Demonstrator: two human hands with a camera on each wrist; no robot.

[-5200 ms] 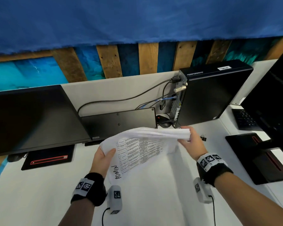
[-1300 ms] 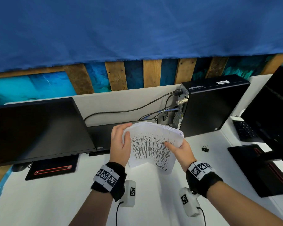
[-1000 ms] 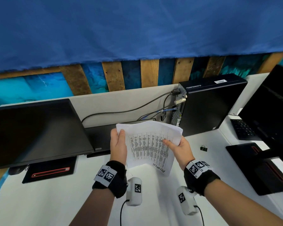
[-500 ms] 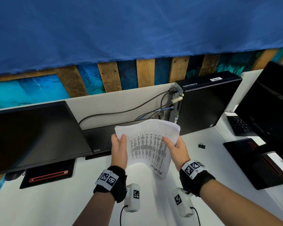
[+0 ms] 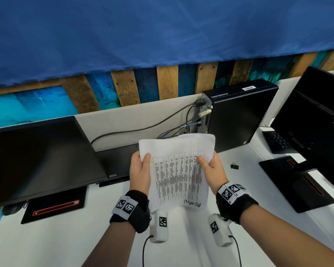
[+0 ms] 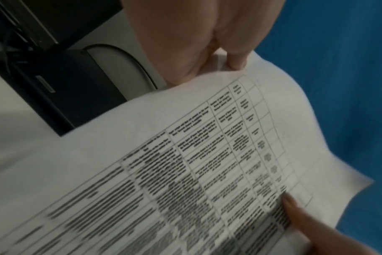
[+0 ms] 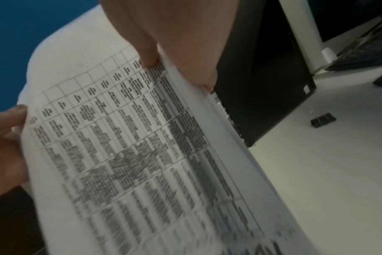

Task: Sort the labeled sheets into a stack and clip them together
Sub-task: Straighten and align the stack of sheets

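Head view: thin floppy white printed sheets are pinched at both side edges by left hand and right hand fingers; light, bendy stuff, best gripped near the edges before the small black binder clip gets fetched off the white bench.

The sheets are hanging above the table, between the left hand and right hand. A binder clip is lying just right of them. A computer is standing far behind, a monitor sitting left.
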